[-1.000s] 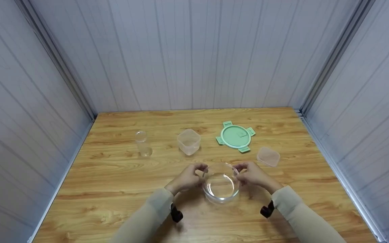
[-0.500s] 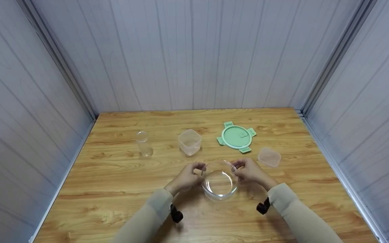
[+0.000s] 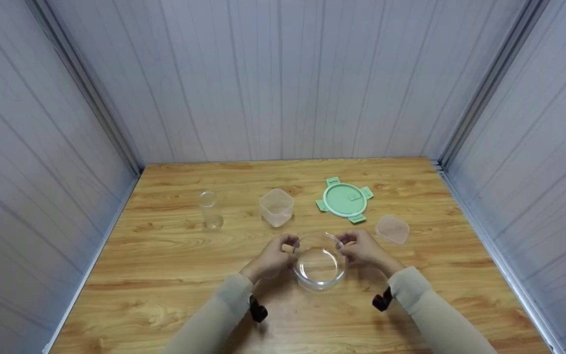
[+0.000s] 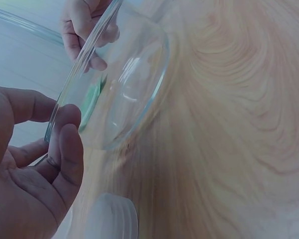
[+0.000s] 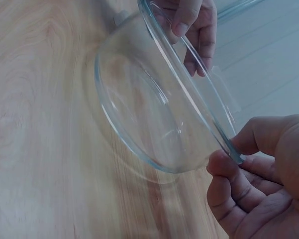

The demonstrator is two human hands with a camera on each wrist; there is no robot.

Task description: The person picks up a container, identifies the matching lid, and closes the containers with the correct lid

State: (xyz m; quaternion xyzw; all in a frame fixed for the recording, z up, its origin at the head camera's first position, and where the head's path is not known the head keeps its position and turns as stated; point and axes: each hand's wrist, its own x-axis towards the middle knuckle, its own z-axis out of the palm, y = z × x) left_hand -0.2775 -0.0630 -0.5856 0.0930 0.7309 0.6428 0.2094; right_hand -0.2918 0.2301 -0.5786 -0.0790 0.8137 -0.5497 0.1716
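A round clear glass bowl (image 3: pixel 318 268) is at the front middle of the wooden table, its opening facing up. My left hand (image 3: pixel 272 257) pinches the rim on the left side, thumb and fingers on either side of the glass. On the opposite side my right hand (image 3: pixel 364 250) pinches the rim the same way. Both wrist views show the glass bowl (image 4: pixel 134 89) between the two hands, close over the wood grain. In the right wrist view, the right hand's fingertips (image 5: pixel 224 164) press the rim's edge.
Behind the bowl lies a green round lid (image 3: pixel 345 200) with flaps. A frosted square container (image 3: pixel 276 208) stands left of it, and a tall clear glass (image 3: pixel 211 211) farther left. A frosted square lid (image 3: pixel 392 229) lies at right. Panel walls enclose the wooden table (image 3: pixel 165 295).
The bowl has shifted slightly back and left, with both hands still on its rim. My right hand and forearm moved a little left. The other objects stay in place.
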